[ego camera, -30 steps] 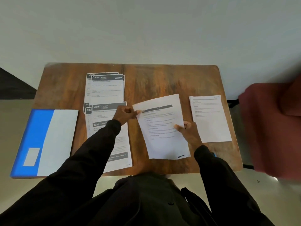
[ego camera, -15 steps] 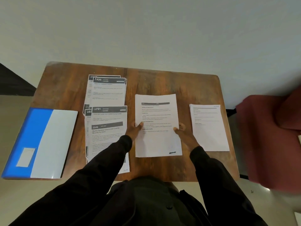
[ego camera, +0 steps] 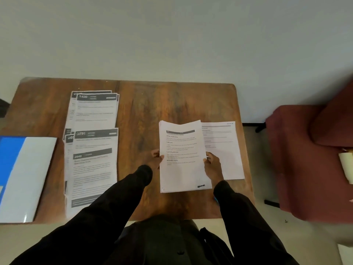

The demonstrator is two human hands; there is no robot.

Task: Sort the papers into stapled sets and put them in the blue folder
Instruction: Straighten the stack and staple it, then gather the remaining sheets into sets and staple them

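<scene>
A thin set of printed sheets [ego camera: 181, 169] is held between both hands over the middle of the wooden table [ego camera: 141, 111]. My left hand [ego camera: 155, 159] grips its left edge and my right hand [ego camera: 213, 165] grips its right edge, thumbs on top. The top of the set bows slightly. Another printed sheet [ego camera: 225, 150] lies flat just to the right, partly under the held set. Overlapping papers with dark numbered headers [ego camera: 91, 150] cover the table's left half. The blue folder [ego camera: 23, 175], blue and white, lies shut at the left edge.
A dark red upholstered chair [ego camera: 309, 159] stands close to the table's right side, with a pale object [ego camera: 346, 165] on its seat. A small blue item [ego camera: 215, 198] peeks out by my right sleeve. The white wall runs behind the table.
The sheets lay flat under my fingertips half a second ago. Now both hands grip their side edges, and the set sits further right, overlapping the right-hand sheet.
</scene>
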